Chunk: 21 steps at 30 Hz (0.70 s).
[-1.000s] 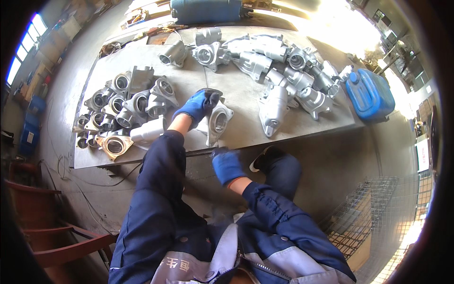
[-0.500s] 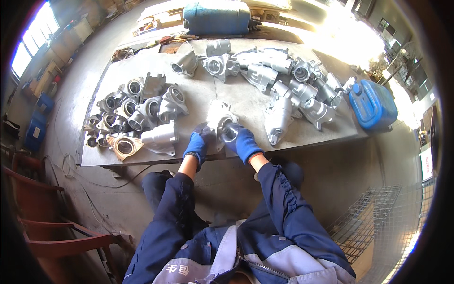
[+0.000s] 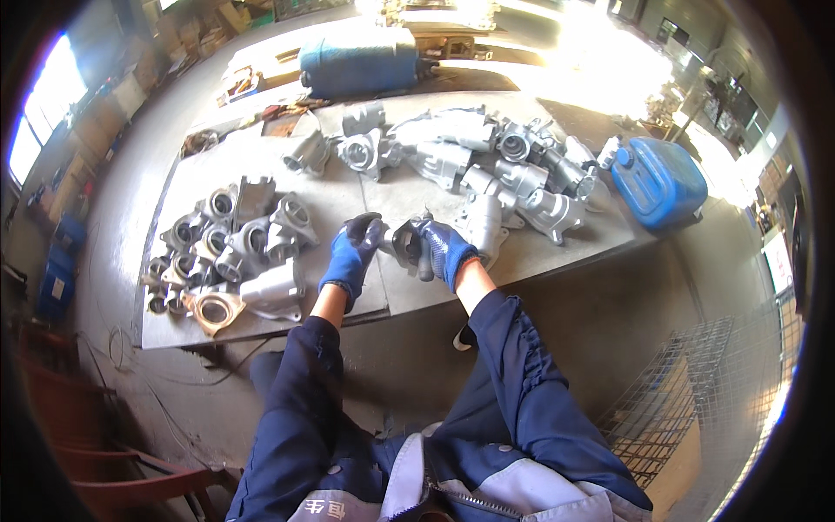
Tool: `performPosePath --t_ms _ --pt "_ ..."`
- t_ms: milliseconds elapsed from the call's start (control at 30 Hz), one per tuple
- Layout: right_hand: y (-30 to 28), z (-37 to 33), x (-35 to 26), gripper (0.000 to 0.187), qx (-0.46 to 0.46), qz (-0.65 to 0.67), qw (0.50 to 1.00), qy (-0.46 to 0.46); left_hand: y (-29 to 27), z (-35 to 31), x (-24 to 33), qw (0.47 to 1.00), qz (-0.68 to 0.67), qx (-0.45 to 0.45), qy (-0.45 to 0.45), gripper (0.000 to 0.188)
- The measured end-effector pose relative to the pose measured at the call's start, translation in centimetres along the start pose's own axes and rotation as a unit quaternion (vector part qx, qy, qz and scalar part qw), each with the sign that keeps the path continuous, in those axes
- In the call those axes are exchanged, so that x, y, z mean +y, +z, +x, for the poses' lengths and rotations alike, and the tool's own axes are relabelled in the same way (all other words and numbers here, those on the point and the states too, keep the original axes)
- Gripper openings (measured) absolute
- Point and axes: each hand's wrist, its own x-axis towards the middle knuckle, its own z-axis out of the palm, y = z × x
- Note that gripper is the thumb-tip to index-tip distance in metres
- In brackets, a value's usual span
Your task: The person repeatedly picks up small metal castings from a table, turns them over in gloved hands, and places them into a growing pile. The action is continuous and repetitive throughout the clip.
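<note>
Both hands wear blue knit gloves with dark coated fingers. Between them, above the near part of the table, is a grey metal housing casting [image 3: 401,243], turned so that its dark side shows and partly covered by the gloves. My right hand [image 3: 442,250] is wrapped round its right side. My left hand [image 3: 355,250] closes on the left end, with its fingertips partly hidden. To the right, just past my right hand, lies another silver casting [image 3: 484,228]. Left of my left hand a silver cylindrical casting [image 3: 273,291] rests near the table's front edge, beside a copper-toned flange [image 3: 214,311].
A group of ring-mouthed castings [image 3: 217,240] covers the table's left side. More silver housings [image 3: 439,162] are heaped along the back and right. A blue jerrycan [image 3: 658,183] stands at the right corner; a blue drum [image 3: 358,63] lies beyond the metal table [image 3: 348,306].
The casting has been lifted and turned between my hands; before, it stood with its bright silver side showing near the front edge. The whole view has shifted and tilted.
</note>
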Motion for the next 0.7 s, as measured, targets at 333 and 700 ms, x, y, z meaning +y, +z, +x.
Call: performPosePath --t_ms 333,700 --pt "-7.2 2.8 2.3 0.028 0.072 -0.393 0.887 -0.231 6.3 4.4 -0.1 0.995 -0.071 -0.050 -0.043 0.038" --pt "-4.7 1.3 1.0 0.026 0.210 -0.764 0.550 -0.264 6.5 4.4 0.7 0.993 -0.093 -0.064 -0.024 0.033"
